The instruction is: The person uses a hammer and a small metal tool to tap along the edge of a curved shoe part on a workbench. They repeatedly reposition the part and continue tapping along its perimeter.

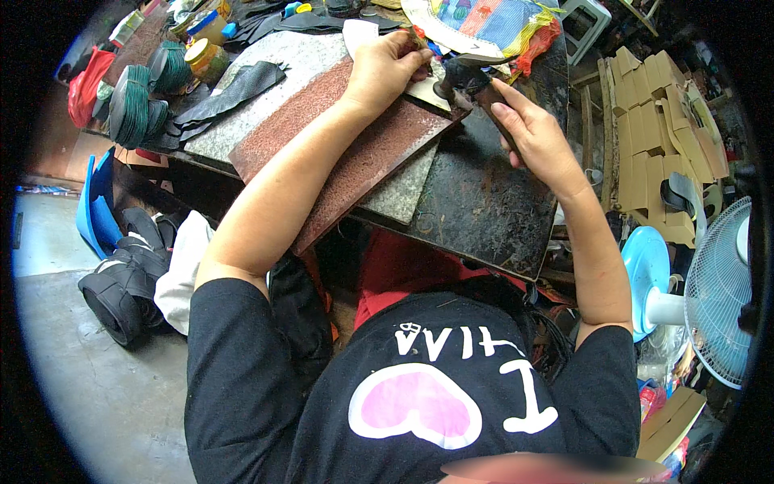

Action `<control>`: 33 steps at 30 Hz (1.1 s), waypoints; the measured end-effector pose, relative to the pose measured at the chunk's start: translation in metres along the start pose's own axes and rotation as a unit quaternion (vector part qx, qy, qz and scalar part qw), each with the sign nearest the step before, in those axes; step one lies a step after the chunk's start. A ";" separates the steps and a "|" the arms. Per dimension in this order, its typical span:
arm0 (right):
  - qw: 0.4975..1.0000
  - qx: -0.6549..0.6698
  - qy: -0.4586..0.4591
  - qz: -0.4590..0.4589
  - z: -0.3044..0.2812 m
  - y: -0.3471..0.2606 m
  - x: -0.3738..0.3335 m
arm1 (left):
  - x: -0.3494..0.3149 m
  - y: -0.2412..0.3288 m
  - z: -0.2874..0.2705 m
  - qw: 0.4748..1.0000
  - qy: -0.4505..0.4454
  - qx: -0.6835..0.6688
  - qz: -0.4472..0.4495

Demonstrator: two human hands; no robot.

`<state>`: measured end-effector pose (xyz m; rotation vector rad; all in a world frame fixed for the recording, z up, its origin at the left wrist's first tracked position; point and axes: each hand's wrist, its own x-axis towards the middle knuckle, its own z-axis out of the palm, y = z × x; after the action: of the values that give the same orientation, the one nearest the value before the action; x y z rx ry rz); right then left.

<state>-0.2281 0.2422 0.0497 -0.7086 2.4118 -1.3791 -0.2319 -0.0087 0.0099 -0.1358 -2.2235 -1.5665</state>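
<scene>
My right hand (536, 137) is wrapped round the brown handle of a hammer (461, 79), whose dark head lies just right of my left hand (391, 68). The fingers of the left are pinched together over the work surface; what sits between them is too small to make out. Under and beside those fingers lies a cream flat piece (427, 94), with a white piece (359, 34) behind the hand. Both hands are above a reddish-brown rough board (363, 165), which rests on a grey speckled slab (403, 194) on the dark table (484, 206).
Black strips (230, 97), green wire spools (137, 105) and a yellow-lidded jar (203, 58) crowd the table's left. A colourful woven sack (476, 28) lies at the back. Right stand a blue-and-white fan (717, 290) and stacked cardboard (649, 129). Black rolls (117, 294) sit on the left floor.
</scene>
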 end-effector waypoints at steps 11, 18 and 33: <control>0.941 -0.089 0.204 -0.256 -0.021 -0.056 -0.002 | -0.004 0.016 0.009 0.941 -0.001 0.236 0.243; 0.962 -0.044 0.161 -0.217 -0.049 -0.072 -0.015 | -0.008 0.017 0.009 0.953 0.004 0.230 0.198; 0.917 -0.334 0.187 -0.110 -0.042 0.033 -0.024 | 0.006 -0.008 0.004 0.980 0.045 -0.171 -0.088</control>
<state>-0.2366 0.2999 0.0425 -0.9598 3.2452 -0.7728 -0.2411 -0.0086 0.0043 0.0342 -1.9236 -2.0005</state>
